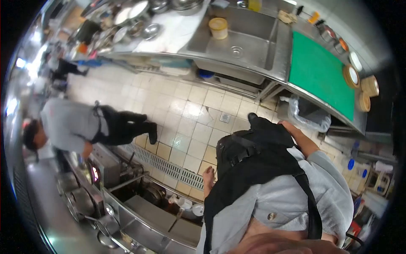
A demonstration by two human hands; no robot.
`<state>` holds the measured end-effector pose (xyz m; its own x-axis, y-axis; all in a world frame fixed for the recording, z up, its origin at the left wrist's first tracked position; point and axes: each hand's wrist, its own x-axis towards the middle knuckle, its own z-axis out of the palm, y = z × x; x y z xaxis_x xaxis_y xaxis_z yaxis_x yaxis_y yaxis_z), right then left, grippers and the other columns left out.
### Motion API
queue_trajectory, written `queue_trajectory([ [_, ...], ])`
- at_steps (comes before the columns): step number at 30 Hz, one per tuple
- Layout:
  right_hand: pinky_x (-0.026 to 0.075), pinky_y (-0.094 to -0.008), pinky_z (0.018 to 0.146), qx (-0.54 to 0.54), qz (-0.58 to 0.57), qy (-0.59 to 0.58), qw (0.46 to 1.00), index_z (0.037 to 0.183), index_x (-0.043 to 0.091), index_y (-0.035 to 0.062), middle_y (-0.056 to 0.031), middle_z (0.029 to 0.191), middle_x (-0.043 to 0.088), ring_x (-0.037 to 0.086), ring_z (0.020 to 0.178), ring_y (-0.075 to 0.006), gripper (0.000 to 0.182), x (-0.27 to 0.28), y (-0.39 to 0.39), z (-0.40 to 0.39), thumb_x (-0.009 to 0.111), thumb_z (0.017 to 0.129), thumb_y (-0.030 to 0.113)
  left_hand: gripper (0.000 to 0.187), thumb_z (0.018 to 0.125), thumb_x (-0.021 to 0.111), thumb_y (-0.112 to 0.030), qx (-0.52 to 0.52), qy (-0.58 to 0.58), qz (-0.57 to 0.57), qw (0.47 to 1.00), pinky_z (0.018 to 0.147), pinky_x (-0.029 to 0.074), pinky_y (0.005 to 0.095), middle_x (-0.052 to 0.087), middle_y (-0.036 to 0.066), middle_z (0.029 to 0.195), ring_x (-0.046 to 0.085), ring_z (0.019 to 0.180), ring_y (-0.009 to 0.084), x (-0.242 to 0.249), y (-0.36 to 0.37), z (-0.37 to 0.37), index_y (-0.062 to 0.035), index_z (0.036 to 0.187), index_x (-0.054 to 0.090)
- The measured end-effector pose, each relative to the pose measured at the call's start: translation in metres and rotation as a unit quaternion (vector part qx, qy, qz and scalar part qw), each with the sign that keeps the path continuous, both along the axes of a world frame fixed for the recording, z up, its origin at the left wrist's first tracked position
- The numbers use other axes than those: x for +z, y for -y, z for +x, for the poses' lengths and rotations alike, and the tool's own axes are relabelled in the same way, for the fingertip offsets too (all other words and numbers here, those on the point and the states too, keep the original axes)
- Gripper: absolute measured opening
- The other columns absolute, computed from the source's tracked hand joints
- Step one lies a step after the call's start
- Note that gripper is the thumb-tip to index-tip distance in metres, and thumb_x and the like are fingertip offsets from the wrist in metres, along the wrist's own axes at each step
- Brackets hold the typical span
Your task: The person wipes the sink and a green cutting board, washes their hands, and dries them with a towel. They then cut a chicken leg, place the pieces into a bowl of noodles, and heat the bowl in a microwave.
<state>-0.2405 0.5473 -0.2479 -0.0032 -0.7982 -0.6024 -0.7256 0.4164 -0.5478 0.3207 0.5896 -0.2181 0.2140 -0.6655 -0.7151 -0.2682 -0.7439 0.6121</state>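
My left hand (208,177) hangs low beside the black apron (241,169), near the drain channel and the cooking line. Its fingers look loosely curled and nothing shows in them. On the other side, my right hand (288,127) is partly behind the apron, close to the lined bin (308,112). Its fingers are too small and covered to read. Above that bin lies a green cutting board (319,76) on the steel counter.
A sink (253,42) holds a yellow-rimmed tub (218,28). Metal bowls (151,31) crowd the counter at upper left. A co-worker in a grey shirt (76,122) leans over the stove with pots (79,203). A floor grate (169,167) runs along the cooking line.
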Motion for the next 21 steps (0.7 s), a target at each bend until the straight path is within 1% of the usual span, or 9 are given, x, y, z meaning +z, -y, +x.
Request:
queue_trajectory([
  [3,0.051,-0.0436,0.085,0.055,0.024,-0.025,0.998,0.107,0.07,0.006,-0.0218,0.107,0.069,0.066,0.102,-0.0374,0.03,0.011,0.04,-0.003,0.06,0.084,0.024,0.038,0.09,0.065,-0.016,0.002,0.038,0.021,0.999,0.065,0.051,0.0281,0.071,0.01,0.102,0.064,0.08,0.0147,-0.012,-0.043,0.011,0.001,0.123,0.065],
  [7,0.051,-0.0451,0.086,0.155,-0.014,-0.013,0.988,0.11,0.07,0.0072,-0.0214,0.109,0.07,0.066,0.102,-0.038,0.03,-0.022,0.106,-0.014,0.061,0.084,0.021,0.038,0.09,0.066,-0.02,0.178,0.028,0.022,0.983,0.063,0.051,0.0279,0.072,0.01,0.101,0.064,0.077,0.0153,-0.047,-0.114,0.01,0.0002,0.122,0.066],
  [8,0.05,-0.0456,0.089,0.209,-0.013,-0.051,0.976,0.112,0.069,0.0073,-0.0219,0.111,0.069,0.065,0.106,-0.0378,0.031,0.001,0.127,-0.001,0.062,0.085,0.021,0.038,0.09,0.066,-0.021,0.218,0.026,0.012,0.976,0.061,0.05,0.0272,0.072,0.01,0.099,0.063,0.074,0.0149,-0.052,-0.126,0.004,0.0,0.121,0.066],
  [12,0.049,-0.0448,0.095,0.243,-0.012,-0.04,0.969,0.118,0.067,0.0041,-0.0227,0.116,0.068,0.064,0.111,-0.0378,0.037,0.016,0.203,0.032,0.061,0.087,0.024,0.037,0.09,0.064,-0.021,0.333,0.035,0.014,0.942,0.057,0.049,0.0267,0.072,0.009,0.095,0.062,0.069,0.0142,-0.025,-0.15,-0.053,-0.0001,0.12,0.066],
  [14,0.049,-0.0446,0.096,0.258,-0.029,-0.036,0.965,0.12,0.066,0.0028,-0.0231,0.117,0.067,0.063,0.112,-0.0379,0.039,0.027,0.229,0.046,0.06,0.089,0.025,0.036,0.09,0.063,-0.021,0.323,0.039,0.033,0.945,0.055,0.048,0.0269,0.072,0.008,0.094,0.062,0.067,0.0148,-0.01,-0.154,-0.089,-0.0008,0.119,0.067],
  [16,0.051,-0.0454,0.09,0.269,-0.105,0.031,0.957,0.113,0.066,0.001,-0.0229,0.11,0.068,0.064,0.107,-0.0395,0.037,0.033,0.253,0.059,0.058,0.087,0.026,0.039,0.088,0.063,-0.024,0.301,0.051,0.038,0.952,0.061,0.051,0.0283,0.072,0.008,0.092,0.065,0.071,0.0155,-0.048,-0.176,-0.115,-0.0021,0.12,0.067],
  [17,0.054,-0.0434,0.083,0.295,-0.153,0.026,0.943,0.116,0.065,0.0013,-0.0211,0.102,0.071,0.069,0.094,-0.0345,0.036,0.027,0.26,0.063,0.057,0.088,0.024,0.04,0.088,0.063,-0.025,0.3,0.043,0.048,0.952,0.063,0.052,0.0287,0.072,0.008,0.092,0.066,0.073,0.0155,-0.083,-0.194,-0.126,-0.0025,0.121,0.068],
  [19,0.055,-0.0417,0.078,0.301,-0.113,0.043,0.946,0.117,0.064,0.0013,-0.0199,0.097,0.071,0.071,0.085,-0.031,0.037,0.029,0.268,0.071,0.057,0.088,0.023,0.041,0.089,0.064,-0.031,0.272,0.077,0.072,0.956,0.069,0.054,0.0295,0.073,0.009,0.092,0.069,0.08,0.015,-0.051,-0.182,-0.159,-0.0045,0.12,0.069],
  [21,0.055,-0.0373,0.064,0.31,-0.081,0.06,0.946,0.119,0.064,0.0005,-0.017,0.084,0.072,0.07,0.064,-0.0226,0.037,0.006,0.271,0.069,0.057,0.089,0.022,0.04,0.089,0.064,-0.032,0.231,0.127,0.034,0.964,0.069,0.054,0.0291,0.073,0.009,0.092,0.069,0.081,0.0145,-0.134,-0.218,-0.168,-0.0054,0.119,0.07],
])
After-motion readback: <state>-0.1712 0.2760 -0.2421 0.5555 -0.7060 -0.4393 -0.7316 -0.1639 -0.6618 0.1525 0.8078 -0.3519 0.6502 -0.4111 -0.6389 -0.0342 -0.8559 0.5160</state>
